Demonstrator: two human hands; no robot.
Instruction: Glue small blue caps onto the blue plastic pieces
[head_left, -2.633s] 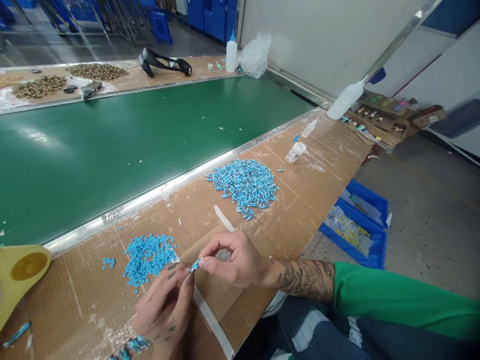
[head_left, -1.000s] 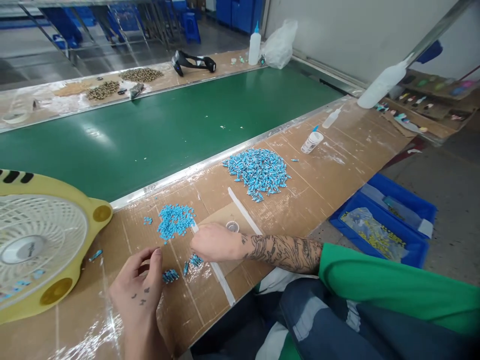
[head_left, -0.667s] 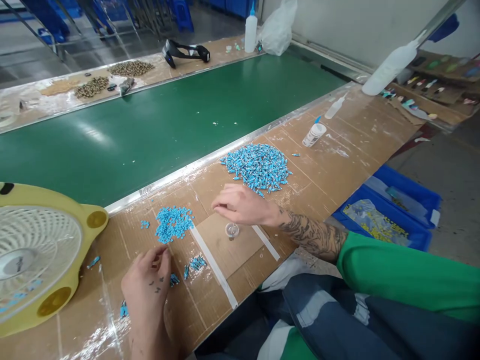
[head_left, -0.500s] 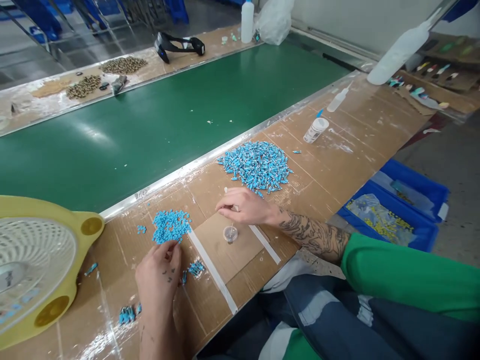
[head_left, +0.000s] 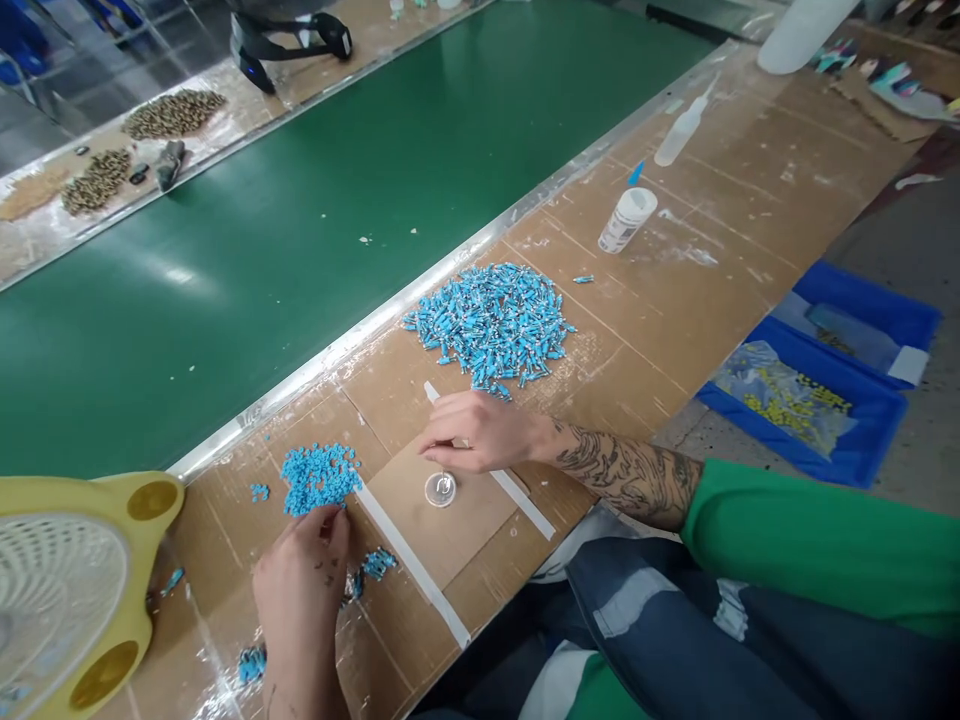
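Observation:
My left hand [head_left: 304, 570] is at the lower edge of a pile of small blue rings [head_left: 319, 476], fingertips pinched together; what they hold is too small to make out. My right hand [head_left: 476, 432] is closed just above a small round clear dish [head_left: 440, 488], its thumb and finger pressed on something I cannot make out. The dish sits on a taped-down cardboard sheet [head_left: 450, 540]. Behind my right hand lies a large heap of blue pieces with metallic ends [head_left: 499, 325]. A small cluster of blue pieces [head_left: 379, 563] lies right of my left hand.
A yellow fan [head_left: 142, 560] stands at the left edge. Beyond the table runs a green belt [head_left: 300, 240]. A white tub [head_left: 628, 220] and a squeeze bottle [head_left: 686, 125] are at the back right. Blue bins [head_left: 855, 440] sit below the table's right edge.
The camera view has tilted down and shifted. My left hand stays by the rings, and my right hand remains pinched just above the dish.

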